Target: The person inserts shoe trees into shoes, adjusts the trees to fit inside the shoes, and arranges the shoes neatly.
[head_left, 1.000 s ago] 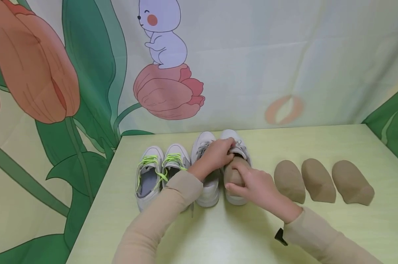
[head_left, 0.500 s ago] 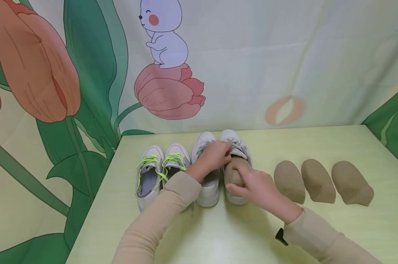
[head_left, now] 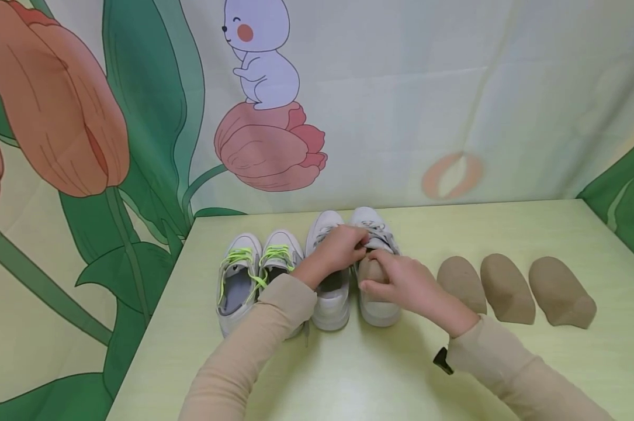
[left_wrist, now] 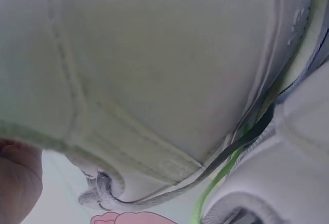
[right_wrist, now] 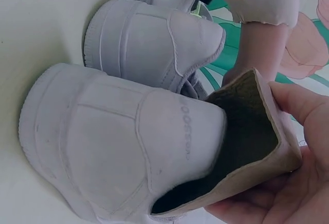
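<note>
A brown moulded shoe insert (head_left: 371, 273) sits partly inside the rightmost white sneaker (head_left: 381, 313). My right hand (head_left: 408, 285) pinches its rear part between thumb and fingers. In the right wrist view the hollow insert (right_wrist: 244, 183) sticks out above the sneaker's heel (right_wrist: 108, 147), its open end showing. My left hand (head_left: 343, 247) has curled fingers at this sneaker's tongue and seems to pinch it; the fingertips are partly hidden. Below the left wrist stands the other grey-laced sneaker (head_left: 331, 310). In the left wrist view, white shoe leather (left_wrist: 154, 70) fills most of the picture.
Left of these, two white sneakers (head_left: 238, 292) with neon green laces stand side by side. Three more brown inserts (head_left: 508, 289) lie in a row on the right of the pale table (head_left: 348, 380). A printed curtain (head_left: 380, 117) hangs behind the table's back edge.
The insert has gone further forward into the sneaker, and my right hand has moved up with it. My left hand stays at the tongue, shifted slightly left.
</note>
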The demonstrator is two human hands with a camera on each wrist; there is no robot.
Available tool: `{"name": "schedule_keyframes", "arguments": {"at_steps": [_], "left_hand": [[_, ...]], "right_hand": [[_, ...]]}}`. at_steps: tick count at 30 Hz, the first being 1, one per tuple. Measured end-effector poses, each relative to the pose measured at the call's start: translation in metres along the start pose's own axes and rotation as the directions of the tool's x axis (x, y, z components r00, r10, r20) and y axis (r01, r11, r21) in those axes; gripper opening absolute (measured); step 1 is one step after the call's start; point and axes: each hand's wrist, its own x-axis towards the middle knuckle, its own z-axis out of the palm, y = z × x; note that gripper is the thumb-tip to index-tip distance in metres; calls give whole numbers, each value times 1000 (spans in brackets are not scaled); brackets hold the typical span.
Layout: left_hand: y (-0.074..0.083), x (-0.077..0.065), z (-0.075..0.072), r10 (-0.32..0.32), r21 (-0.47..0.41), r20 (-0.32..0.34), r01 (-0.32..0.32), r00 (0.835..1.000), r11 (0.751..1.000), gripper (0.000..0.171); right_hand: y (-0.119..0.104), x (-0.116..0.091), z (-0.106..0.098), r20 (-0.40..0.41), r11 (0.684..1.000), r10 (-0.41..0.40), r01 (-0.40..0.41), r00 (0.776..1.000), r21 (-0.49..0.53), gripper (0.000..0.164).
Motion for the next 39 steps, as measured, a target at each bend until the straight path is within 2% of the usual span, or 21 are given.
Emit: {"name": "schedule_keyframes", "arguments": {"at_steps": [6,11,19,23,29,39], "left_hand": [[-1,-1,1,-13,-25,-4,13,1000,1000,4],[-3,-2,1,-36,-57,-5,35,999,998,6],[-7,-4,8,-63,-117,-34,59,997,991,6],[-8,-4,9,-84,-133,-37,78,996,988,4],[-7,-3,7,-103,-128,-30,98,994,987,4],[-6,-1,3,-120,-139,-2,119,993,983,4]], "right_hand": [[3,5,-2,31,1000,2,-3,1000,28,46],[8,8,-3,45,997,33,-36,998,72,51],[10,-2,5,-7,989,104,-103,995,110,65],[4,-9,7,-56,992,102,-97,993,78,68],[-4,-9,7,-121,995,95,-96,988,3,61],[-5,-3,3,-118,992,124,-123,985,12,58]]}}
